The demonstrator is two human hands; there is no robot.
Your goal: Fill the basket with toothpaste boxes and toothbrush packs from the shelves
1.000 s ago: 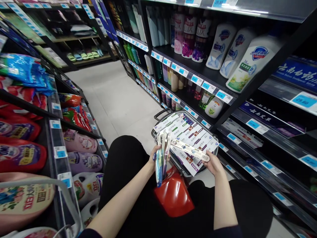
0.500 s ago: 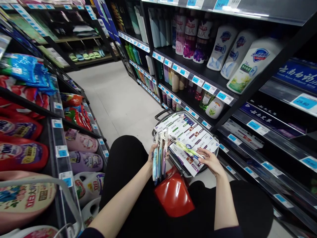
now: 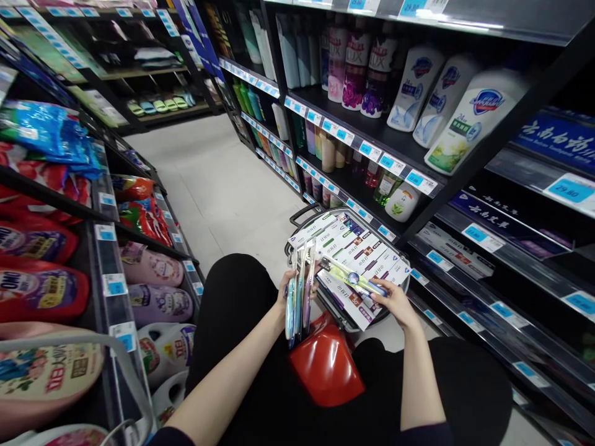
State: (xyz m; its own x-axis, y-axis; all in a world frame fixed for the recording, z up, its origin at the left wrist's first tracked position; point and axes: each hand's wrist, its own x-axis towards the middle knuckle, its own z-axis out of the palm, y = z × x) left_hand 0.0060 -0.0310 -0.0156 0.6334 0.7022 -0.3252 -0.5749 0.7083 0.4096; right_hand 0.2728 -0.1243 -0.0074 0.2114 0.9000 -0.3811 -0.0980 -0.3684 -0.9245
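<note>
Several packaged toothbrushes [image 3: 300, 297], blue, teal and purple, stand upright in my left hand [image 3: 282, 291], whose fingers are closed round them. My right hand [image 3: 394, 300] pinches the lower end of a yellow-green packaged toothbrush [image 3: 351, 277], which slants up and left above the boxes. Beneath it, white toothpaste boxes [image 3: 385, 263] with purple, green and brown print lie in rows in a dark basket [image 3: 405, 288]. A glossy red object [image 3: 328, 365] rests between my legs, just below my left hand; what it is I cannot make out.
On the right, shelves [image 3: 325, 124] hold shampoo and body-wash bottles [image 3: 413, 90], with toothpaste boxes [image 3: 458, 248] nearer me. Detergent bottles [image 3: 37, 285] and bags [image 3: 51, 133] fill the left shelves. A grey curved bar [image 3: 125, 365] crosses the lower left. Pale floor [image 3: 199, 179] runs between the shelves.
The yellow-green toothbrush has turned slightly in my right hand, and its package shows more broadly. My right fingers have closed in on its end. My left hand has hardly moved.
</note>
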